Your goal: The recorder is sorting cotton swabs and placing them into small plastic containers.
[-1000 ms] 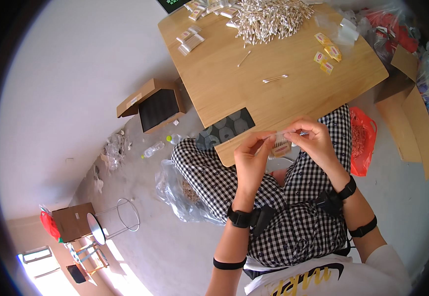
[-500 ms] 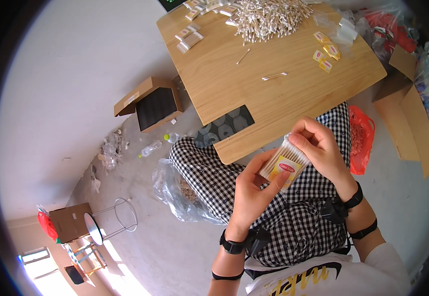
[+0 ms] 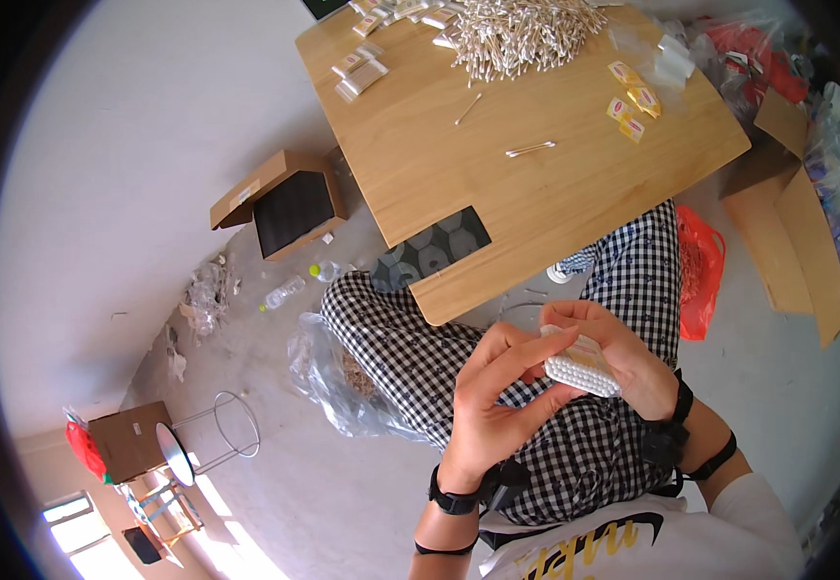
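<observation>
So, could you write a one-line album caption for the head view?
Both hands, left and right, hold a pack of cotton swabs above checked trousers, beside a wooden table.

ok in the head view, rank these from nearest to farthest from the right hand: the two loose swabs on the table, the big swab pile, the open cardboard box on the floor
1. two loose swabs, mid-table, straight beyond the right hand
2. open cardboard box, on the floor left of the table
3. big swab pile, at the table's far edge
</observation>
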Demonstrator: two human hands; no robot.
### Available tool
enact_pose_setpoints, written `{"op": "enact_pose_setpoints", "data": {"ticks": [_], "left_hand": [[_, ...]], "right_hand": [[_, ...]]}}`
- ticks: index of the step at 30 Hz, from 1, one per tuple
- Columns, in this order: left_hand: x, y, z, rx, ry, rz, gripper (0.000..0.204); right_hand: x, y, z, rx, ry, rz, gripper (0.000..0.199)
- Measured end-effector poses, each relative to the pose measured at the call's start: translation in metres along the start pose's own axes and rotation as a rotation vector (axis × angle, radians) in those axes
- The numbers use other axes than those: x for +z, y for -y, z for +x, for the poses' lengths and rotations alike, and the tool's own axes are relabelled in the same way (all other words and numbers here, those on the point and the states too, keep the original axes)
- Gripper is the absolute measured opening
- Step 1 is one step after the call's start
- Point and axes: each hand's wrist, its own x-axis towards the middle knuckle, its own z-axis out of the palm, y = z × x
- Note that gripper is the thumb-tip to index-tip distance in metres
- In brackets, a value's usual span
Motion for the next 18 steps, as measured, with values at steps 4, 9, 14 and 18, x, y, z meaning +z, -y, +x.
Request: {"op": "enact_pose_setpoints", "data": {"ticks": [4,9,14,18], "left_hand": [[-0.005,-0.001,0.004,0.054,0.029,0.047,0.047],[-0.011,0.000,0.008,0.109,0.082,0.013,0.041],[-0.012,-0.003,0.016,0.187,0.183,0.035,0.038],[-0.013,-0.002,0.014,0.195,0.200,0.019,0.036]], "right_hand": [[-0.003,0.001,-0.001,0.090,0.062,-0.005,0.018],[0.002,0.009,-0.003,0.125,0.085,-0.050,0.019],[-0.001,0.010,-0.012,0.168,0.066,-0.062,0.026],[-0.006,0.005,-0.012,0.172,0.085,0.011,0.026]]}}
